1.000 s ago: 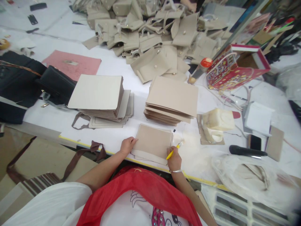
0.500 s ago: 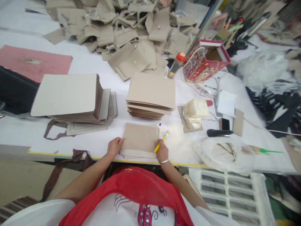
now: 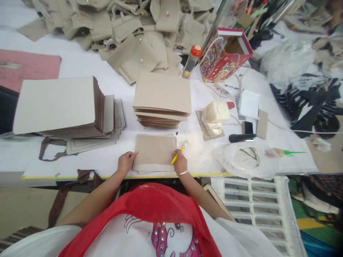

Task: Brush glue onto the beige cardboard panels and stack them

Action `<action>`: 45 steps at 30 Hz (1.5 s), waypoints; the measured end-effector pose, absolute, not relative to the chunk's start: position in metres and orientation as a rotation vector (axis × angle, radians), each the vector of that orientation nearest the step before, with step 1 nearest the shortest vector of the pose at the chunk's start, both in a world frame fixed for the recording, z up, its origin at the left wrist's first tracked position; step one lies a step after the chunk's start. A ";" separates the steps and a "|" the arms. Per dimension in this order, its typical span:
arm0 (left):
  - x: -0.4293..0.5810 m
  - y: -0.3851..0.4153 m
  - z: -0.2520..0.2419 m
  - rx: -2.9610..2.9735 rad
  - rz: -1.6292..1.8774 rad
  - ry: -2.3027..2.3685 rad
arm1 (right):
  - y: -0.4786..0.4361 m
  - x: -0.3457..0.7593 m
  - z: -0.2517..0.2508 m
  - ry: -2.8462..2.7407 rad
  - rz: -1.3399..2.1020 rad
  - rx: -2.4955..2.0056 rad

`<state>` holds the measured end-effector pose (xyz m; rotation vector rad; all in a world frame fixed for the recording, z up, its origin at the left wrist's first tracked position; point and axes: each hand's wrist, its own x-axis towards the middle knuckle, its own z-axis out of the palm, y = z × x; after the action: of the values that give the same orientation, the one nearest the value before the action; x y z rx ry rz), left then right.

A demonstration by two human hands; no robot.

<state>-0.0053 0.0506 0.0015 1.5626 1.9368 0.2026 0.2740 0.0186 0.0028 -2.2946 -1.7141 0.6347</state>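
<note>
A beige rectangular panel (image 3: 154, 149) lies flat on a lighter one (image 3: 155, 167) near the front edge of the table. My left hand (image 3: 125, 162) pinches its left edge between thumb and fingers. On the opposite side, my right hand (image 3: 180, 162) rests at the panel's right edge and grips a small brush with a yellow handle (image 3: 175, 157), its bristle end pointing up and away. Just beyond the panel stands a stack of beige panels (image 3: 162, 93). Farther left is a taller stack of pale panels (image 3: 57, 105), with more pieces fanned under it.
A cut-open cream plastic jug (image 3: 215, 112) sits on a small board to the right. Nearby are a dark-handled tool (image 3: 242, 137), a phone (image 3: 247, 127) and a plastic bag (image 3: 245, 159). A red paper bag (image 3: 226, 57), a red-capped bottle (image 3: 192, 61) and heaped beige pouches (image 3: 142, 59) stand behind.
The view has shifted, so the table and its contents appear farther left and slightly higher. Both hands keep their places at the panel's sides, with the brush still in the right one.
</note>
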 end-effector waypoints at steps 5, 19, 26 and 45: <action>-0.006 0.051 0.003 1.551 0.202 1.921 | 0.018 0.274 0.002 -1.697 0.636 -2.262; -0.005 0.053 0.008 1.590 0.186 1.909 | 0.016 0.272 -0.005 -1.723 0.553 -2.258; -0.006 0.056 0.008 1.648 0.094 1.922 | 0.018 0.274 -0.002 -1.813 0.574 -2.256; 0.018 0.054 0.023 2.421 0.175 1.392 | -0.002 0.312 0.029 -1.637 0.543 -2.141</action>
<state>0.0176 0.0543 0.0235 2.4212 1.3922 0.1745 0.3118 -0.0021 0.0292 -2.1414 -1.6365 0.5429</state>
